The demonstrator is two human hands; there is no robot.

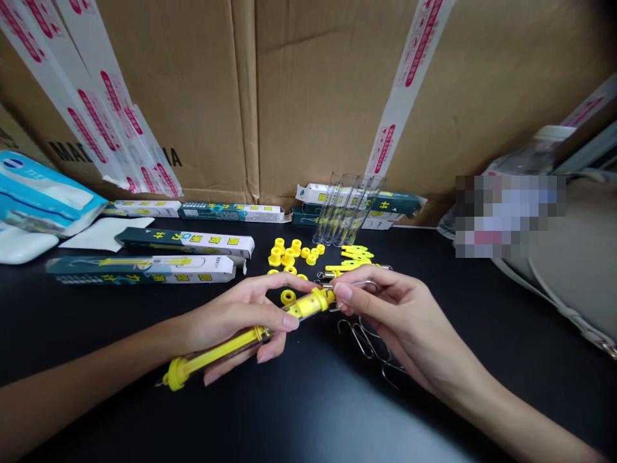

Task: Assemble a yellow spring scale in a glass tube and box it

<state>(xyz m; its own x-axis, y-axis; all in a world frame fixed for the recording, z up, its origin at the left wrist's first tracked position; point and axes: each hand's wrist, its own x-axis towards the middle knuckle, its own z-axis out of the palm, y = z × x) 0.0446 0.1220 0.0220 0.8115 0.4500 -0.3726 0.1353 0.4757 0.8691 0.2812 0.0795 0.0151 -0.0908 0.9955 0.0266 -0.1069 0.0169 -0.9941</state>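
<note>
A clear tube with yellow inner parts and yellow end caps (pixel 222 350) lies slanted across my left hand (pixel 255 315), whose thumb and fingers are wrapped round it. At its upper right end, my right hand (pixel 380 296) pinches a thin metal hook (pixel 367 283) beside the yellow cap. Just behind are small yellow caps and rings (pixel 288 257). Flat yellow pieces (pixel 355 254) lie near my right fingertips. Several loose metal S-hooks (pixel 362 341) rest on the black table below my right hand, which partly covers them.
Clear tubes (pixel 344 212) stand upright at the back, near small printed boxes (pixel 231 212). More boxes (pixel 144 269) lie at left beside a blue packet (pixel 43 193). A large carton (pixel 308 96) walls off the back. A plastic bottle (pixel 525 154) and grey bag (pixel 569 257) are at right.
</note>
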